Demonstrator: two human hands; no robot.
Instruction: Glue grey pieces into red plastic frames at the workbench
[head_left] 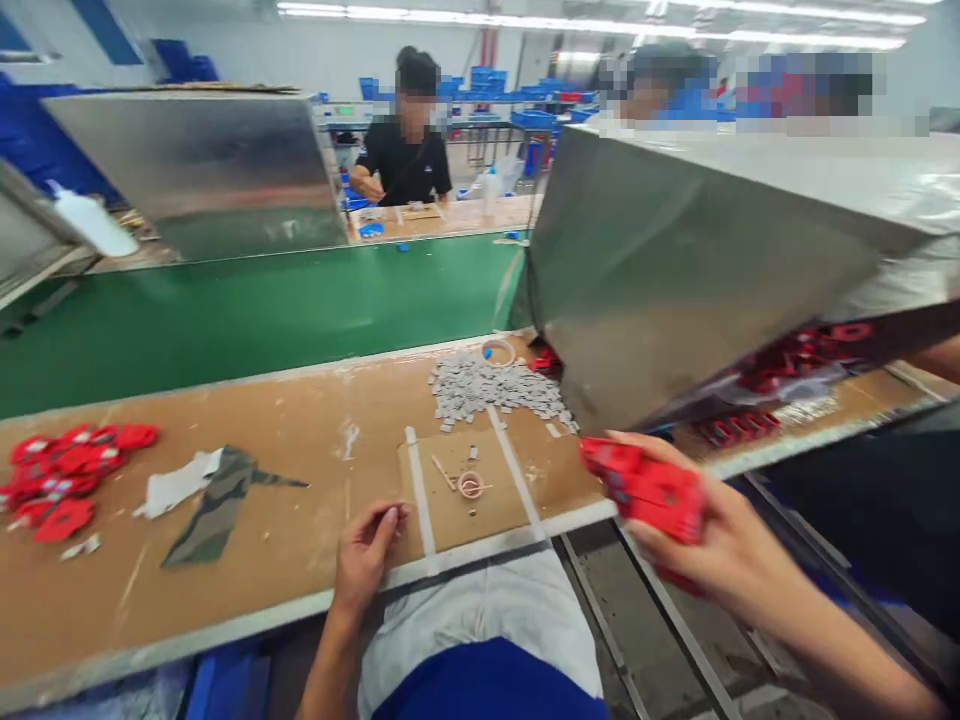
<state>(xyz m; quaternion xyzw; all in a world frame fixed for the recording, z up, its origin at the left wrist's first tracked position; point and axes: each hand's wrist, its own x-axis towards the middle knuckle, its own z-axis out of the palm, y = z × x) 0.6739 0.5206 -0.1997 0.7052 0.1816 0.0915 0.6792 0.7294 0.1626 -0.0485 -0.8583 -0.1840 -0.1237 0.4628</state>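
Note:
My right hand [720, 540] is closed around several red plastic parts [652, 490], held in the air to the right, past the table's front edge. My left hand [371, 550] rests at the near edge of the table with its fingers curled and the thumb against them; whatever may be between them is hidden. Beside it, a cardboard sheet [442, 455] is taped down, with a small ring-shaped piece [471, 485] and a few tiny bits on it. Behind the sheet lies a heap of small grey pieces [487, 388] with a tape roll [498, 352].
A pile of red parts [67, 470] lies at the left, near a camouflage cloth scrap [217, 510]. A large metal bin [675, 250] stands at the right, with more red parts [802, 360] under it. Behind runs a green conveyor belt [300, 300]; a co-worker [405, 150] sits beyond.

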